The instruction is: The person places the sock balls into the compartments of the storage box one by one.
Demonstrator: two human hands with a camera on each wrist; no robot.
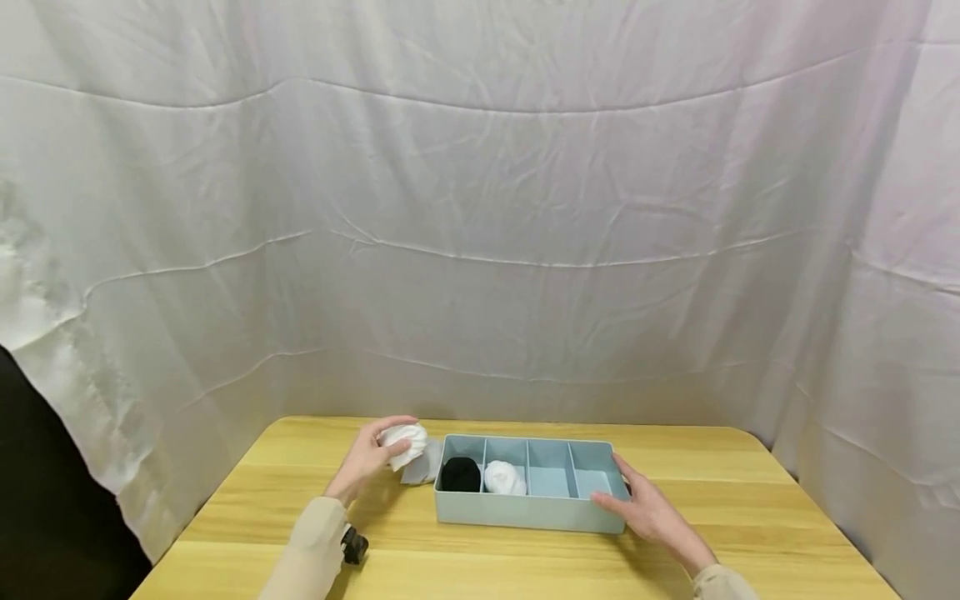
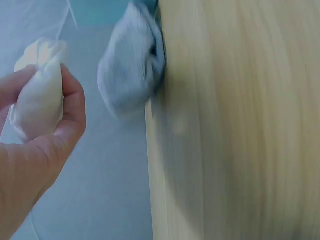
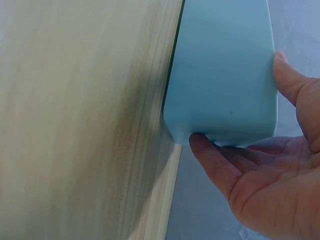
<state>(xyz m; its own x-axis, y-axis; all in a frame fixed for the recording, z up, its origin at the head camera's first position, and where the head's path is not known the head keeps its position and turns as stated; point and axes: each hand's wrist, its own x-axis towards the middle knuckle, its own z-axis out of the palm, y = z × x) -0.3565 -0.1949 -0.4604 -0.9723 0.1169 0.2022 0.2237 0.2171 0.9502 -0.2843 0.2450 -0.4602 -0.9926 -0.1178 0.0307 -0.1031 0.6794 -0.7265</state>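
My left hand (image 1: 363, 460) pinches a white rolled-up sock (image 1: 407, 447) between thumb and fingers, left of the light blue divided box (image 1: 528, 512). In the left wrist view the white bundle bulges above and below the fingertips. Just beyond it on the table, beside the box's left end, lies a grey rolled-up sock (image 2: 131, 65). The box's leftmost compartment holds a black rolled-up sock (image 1: 461, 475), and the second a white one (image 1: 505, 477). The two right compartments are bare. My right hand (image 1: 647, 504) grips the box's right end, thumb at the front rim, other fingers against the end wall.
The box stands on a wooden table (image 1: 480, 567) with rounded far corners. Pale hanging cloth (image 1: 525, 208) surrounds the table at the back and sides. A dark shape (image 1: 52, 500) fills the lower left edge of the head view.
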